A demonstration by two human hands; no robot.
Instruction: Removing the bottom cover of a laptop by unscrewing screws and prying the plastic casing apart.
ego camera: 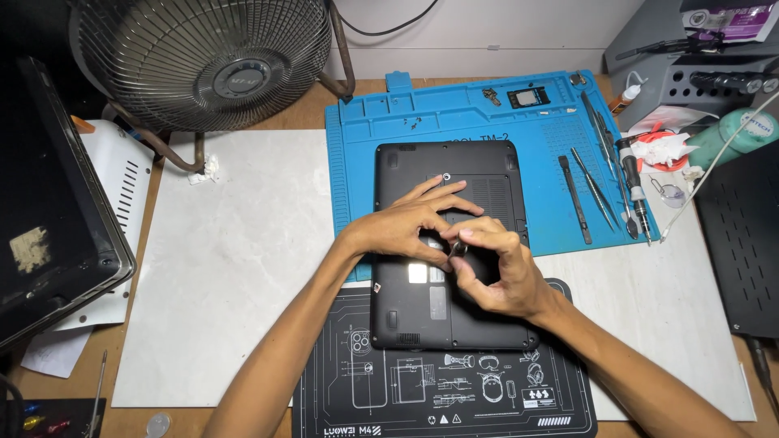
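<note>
Overhead view of a repair bench. A small black laptop (pixel 449 243) lies bottom-side up at the centre, its far half on a blue silicone work mat (pixel 479 113) and its near half on a black printed desk mat (pixel 406 397); both mats rest on a pale marble-patterned slab (pixel 235 268).

The left hand (pixel 406 227) lies flat on the laptop's underside, fingers spread toward the far edge, thumb drawn in toward the middle of the case. The right hand (pixel 499 264) meets it there, thumb and forefinger pinched on a small dark round part (pixel 458 248) just above the laptop's base. Whether the left hand also grips this part cannot be told; its fingertips touch the case beside it. A silver screw head (pixel 446 176) shows on the laptop beyond the left fingertips.

To the right of the laptop, on the blue mat, lie a black spudger (pixel 575 200), slim tweezers and probes (pixel 596 182) and a dark-handled screwdriver (pixel 635 191). Beyond the laptop, in the mat's far trays, sit a few loose screws (pixel 415 123) and a small framed chip (pixel 527 98). A wire-guarded desk fan (pixel 211 61) stands to the far left of the laptop, and another black device (pixel 57 203) leans at the left margin.
</note>
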